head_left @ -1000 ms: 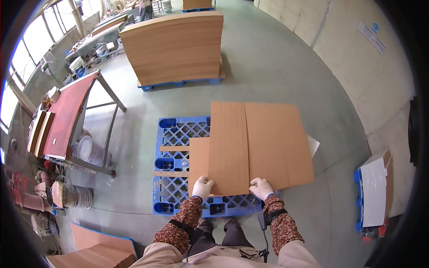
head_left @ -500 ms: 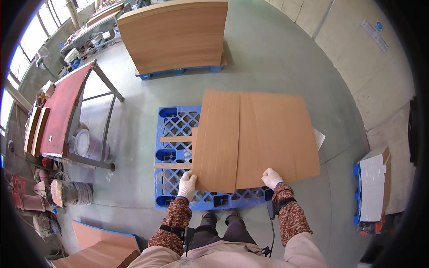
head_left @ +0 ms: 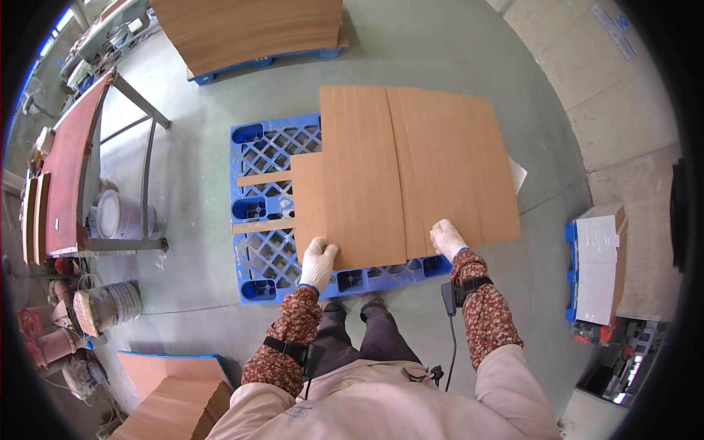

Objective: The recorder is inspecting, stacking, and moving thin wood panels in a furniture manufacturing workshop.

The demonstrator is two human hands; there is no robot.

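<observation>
A large brown cardboard sheet (head_left: 359,176) lies over a blue plastic pallet (head_left: 249,291) in front of me. Lengthwise creases and one long dividing line run across it. My left hand (head_left: 318,262), in a white glove, is closed on its near edge at the left corner. Farther right, my gloved right hand (head_left: 446,238) grips the near edge of the sheet's right part. Another cardboard piece (head_left: 308,191) shows from beneath on the left side. Two narrow brown strips (head_left: 264,226) stick out from under it across the pallet. The fingertips under the edge are hidden.
A tall stack of brown boards (head_left: 253,33) stands on another blue pallet ahead. To the left are a red-topped table (head_left: 73,169) and a lidded bucket (head_left: 121,215). More cardboard (head_left: 176,407) lies behind left; a white-topped stack (head_left: 595,257) stands right.
The view has shifted, so the pallet sits higher and farther left. Relative to the pallet, the top sheet has moved right, baring more of the piece below. Both hands keep hold of it.
</observation>
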